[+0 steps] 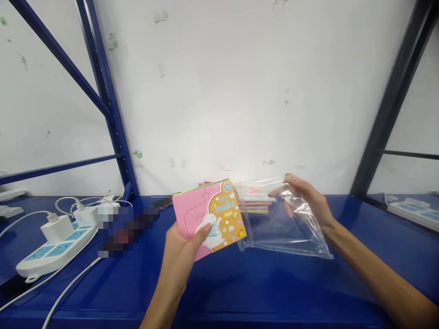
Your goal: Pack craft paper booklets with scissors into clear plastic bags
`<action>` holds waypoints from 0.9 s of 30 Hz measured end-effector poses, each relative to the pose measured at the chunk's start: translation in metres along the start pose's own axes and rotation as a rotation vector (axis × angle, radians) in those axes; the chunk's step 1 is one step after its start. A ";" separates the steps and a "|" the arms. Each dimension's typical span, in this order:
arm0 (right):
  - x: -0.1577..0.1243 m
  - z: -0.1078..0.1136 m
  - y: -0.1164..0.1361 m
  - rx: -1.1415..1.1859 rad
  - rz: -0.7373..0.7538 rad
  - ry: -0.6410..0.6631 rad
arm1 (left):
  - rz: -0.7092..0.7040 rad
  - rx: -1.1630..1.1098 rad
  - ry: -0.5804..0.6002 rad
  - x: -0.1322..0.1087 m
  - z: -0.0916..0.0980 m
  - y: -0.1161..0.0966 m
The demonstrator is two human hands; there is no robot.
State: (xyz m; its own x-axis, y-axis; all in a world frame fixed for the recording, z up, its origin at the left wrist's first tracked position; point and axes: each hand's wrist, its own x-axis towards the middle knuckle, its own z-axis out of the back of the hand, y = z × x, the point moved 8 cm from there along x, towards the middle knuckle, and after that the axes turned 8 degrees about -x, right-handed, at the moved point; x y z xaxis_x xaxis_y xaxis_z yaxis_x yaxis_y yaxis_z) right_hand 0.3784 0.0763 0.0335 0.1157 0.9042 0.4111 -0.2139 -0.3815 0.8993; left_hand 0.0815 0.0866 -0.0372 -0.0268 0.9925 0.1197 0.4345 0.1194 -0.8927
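My left hand [181, 249] grips a square pack of coloured paper [209, 219] by its lower left corner, thumb across the front. The pack's cover is pink and orange with a white rabbit drawing. My right hand [307, 198] holds a clear plastic bag [284, 228] by its top, fingers closed on the film. The bag's open left side meets the right edge of the paper pack. Several thin coloured sticks [257, 205] show through the bag near its mouth. Both hover just above the blue shelf [240, 283].
A white power strip [51, 253] with white chargers [56, 228] and cables lies at the left. A blurred patch [120, 226] sits beside it. Blue rack posts [109, 105] rise at left and a dark post [391, 100] at right, against a white wall. Another white strip [411, 210] lies far right.
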 end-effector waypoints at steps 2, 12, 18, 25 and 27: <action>0.000 -0.001 -0.004 0.017 -0.029 0.022 | 0.012 -0.010 0.000 0.004 0.002 0.004; 0.000 -0.014 -0.023 0.121 -0.082 0.126 | 0.091 -0.105 0.010 0.003 -0.003 0.016; 0.004 -0.006 -0.025 0.084 -0.028 0.063 | 0.148 -0.092 0.108 0.003 -0.007 0.015; 0.008 0.001 -0.028 0.046 0.026 0.064 | 0.227 0.019 0.156 0.007 0.001 0.016; 0.009 -0.001 -0.029 0.073 0.024 0.088 | 0.249 0.036 0.190 0.008 0.002 0.016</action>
State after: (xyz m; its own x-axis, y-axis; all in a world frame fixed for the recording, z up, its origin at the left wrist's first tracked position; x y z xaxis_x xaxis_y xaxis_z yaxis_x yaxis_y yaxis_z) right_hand 0.3847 0.0954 0.0106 0.0251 0.9069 0.4206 -0.1437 -0.4131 0.8993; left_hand 0.0868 0.0961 -0.0517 0.2463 0.9688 -0.0282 0.3742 -0.1219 -0.9193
